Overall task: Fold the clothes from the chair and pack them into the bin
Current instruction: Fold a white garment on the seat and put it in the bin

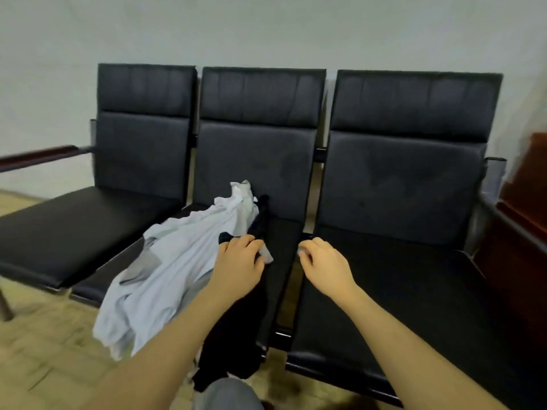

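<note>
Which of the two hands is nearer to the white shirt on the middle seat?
Left. The left hand lies on the white shirt and grips its edge. The right hand is apart from it, over the front of the right seat, fingers curled.

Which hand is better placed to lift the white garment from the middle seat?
The left hand. It already rests on the crumpled white cloth garment, its fingers curled on a white edge. The right hand hovers loosely curled above the bare black padded right seat, apart from the clothes.
</note>
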Tool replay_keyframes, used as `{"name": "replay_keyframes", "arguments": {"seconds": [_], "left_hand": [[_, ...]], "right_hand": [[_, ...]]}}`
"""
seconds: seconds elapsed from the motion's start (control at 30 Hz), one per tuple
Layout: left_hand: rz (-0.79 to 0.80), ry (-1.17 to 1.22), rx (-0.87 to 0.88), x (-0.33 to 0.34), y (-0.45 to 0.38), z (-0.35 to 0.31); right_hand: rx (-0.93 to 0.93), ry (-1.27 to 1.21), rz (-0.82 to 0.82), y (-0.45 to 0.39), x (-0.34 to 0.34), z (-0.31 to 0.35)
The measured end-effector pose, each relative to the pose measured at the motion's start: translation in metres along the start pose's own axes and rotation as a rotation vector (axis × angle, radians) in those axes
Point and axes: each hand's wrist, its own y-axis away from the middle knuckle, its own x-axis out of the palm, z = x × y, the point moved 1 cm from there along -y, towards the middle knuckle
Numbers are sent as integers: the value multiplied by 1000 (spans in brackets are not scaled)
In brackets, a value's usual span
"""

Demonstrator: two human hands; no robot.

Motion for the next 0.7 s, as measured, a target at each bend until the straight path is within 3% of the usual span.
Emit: {"name": "replay_keyframes", "arguments": {"seconds": [0.27, 0.37, 0.5, 0.57, 0.7], "left_hand": [[106, -103, -245, -10, 18, 118], [138, -171, -241, -6, 14, 151], [212, -197, -187, 9, 9, 174], [251, -178, -190, 21, 9, 178], [162, -36, -255, 35, 14, 184]], "right_hand": [[-228, -75, 129, -65, 79, 90], [-206, -155, 217, -82, 105, 112], [-180, -66, 272, -93, 137, 121], [-110, -95, 256, -93, 151, 121], [-37, -173, 184, -93, 164, 119]]}}
